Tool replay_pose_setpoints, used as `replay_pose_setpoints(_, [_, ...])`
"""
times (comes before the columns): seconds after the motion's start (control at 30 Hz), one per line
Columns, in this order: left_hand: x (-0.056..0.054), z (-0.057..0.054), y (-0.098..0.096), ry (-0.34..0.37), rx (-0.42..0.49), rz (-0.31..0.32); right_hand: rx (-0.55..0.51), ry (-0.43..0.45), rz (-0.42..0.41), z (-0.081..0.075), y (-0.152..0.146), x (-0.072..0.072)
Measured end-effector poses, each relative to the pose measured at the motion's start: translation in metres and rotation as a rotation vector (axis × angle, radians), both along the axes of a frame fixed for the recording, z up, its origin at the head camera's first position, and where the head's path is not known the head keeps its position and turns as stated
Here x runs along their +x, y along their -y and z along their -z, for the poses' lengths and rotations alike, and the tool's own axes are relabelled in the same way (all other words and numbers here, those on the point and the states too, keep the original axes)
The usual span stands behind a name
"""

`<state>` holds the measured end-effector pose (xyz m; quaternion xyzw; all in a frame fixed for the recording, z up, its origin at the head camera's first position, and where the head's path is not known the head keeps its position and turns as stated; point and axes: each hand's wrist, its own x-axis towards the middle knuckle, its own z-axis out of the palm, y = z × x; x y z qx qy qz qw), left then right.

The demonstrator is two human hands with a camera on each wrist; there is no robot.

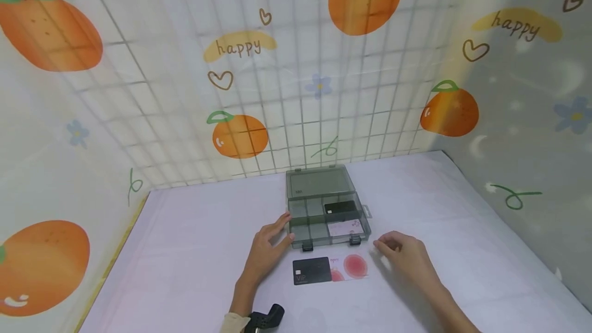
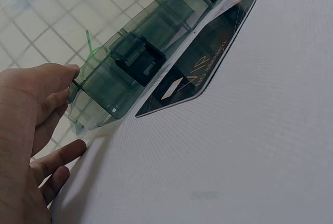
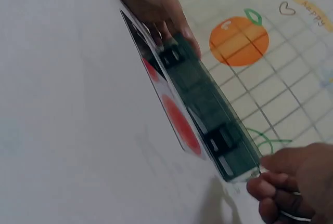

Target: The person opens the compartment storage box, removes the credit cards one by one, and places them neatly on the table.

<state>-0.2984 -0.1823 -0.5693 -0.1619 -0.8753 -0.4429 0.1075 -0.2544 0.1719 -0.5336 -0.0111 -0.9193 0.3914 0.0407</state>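
Observation:
A green-tinted clear plastic compartment box [image 1: 318,230] stands with its lid [image 1: 319,182] raised at the back. One right-hand compartment holds a black card [image 1: 339,207], the one in front of it a pale floral card [image 1: 344,227]. My left hand [image 1: 265,248] touches the box's left side with its thumb and fingers, as the left wrist view also shows. Loosely curled, my right hand [image 1: 409,256] is beside the front right corner, with nothing visible in its fingers. Before the box, a black VIP card [image 1: 312,271] lies beside a white card with pink circles [image 1: 355,266].
The white table [image 1: 199,240] carries the box and cards. Patterned curtains with oranges surround it, and a wire grid [image 1: 296,132] shows through at the back. Two dark latches [image 1: 354,240] are on the box's front edge. A black device [image 1: 265,317] sits at my left wrist.

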Motion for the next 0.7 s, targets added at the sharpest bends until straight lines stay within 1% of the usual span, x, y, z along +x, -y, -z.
replay_pose_setpoints(0.1, [0.001,0.001,0.001,-0.006,-0.009,-0.012,-0.005,-0.066,-0.021,0.002,-0.006,-0.013])
replay_pose_setpoints(0.2, [0.001,0.002,0.002,-0.005,-0.014,-0.024,-0.022,-0.098,-0.073,0.006,-0.009,-0.026])
replay_pose_setpoints(0.27, [0.001,0.003,0.003,0.002,-0.01,-0.028,-0.041,-0.093,-0.114,0.011,-0.012,-0.035])
replay_pose_setpoints(0.4, [0.001,0.005,0.003,-0.006,-0.009,-0.027,-0.056,-0.064,-0.197,0.018,-0.018,-0.05])
replay_pose_setpoints(0.5, [0.001,0.006,0.002,-0.033,-0.022,-0.02,-0.045,-0.076,-0.253,0.02,-0.02,-0.058])
replay_pose_setpoints(0.6, [0.0,0.005,0.001,-0.051,-0.017,-0.014,-0.052,-0.122,-0.346,0.02,-0.022,-0.065])
replay_pose_setpoints(0.7, [0.002,0.002,-0.002,-0.024,-0.006,-0.01,-0.038,-0.156,-0.435,0.021,-0.025,-0.069])
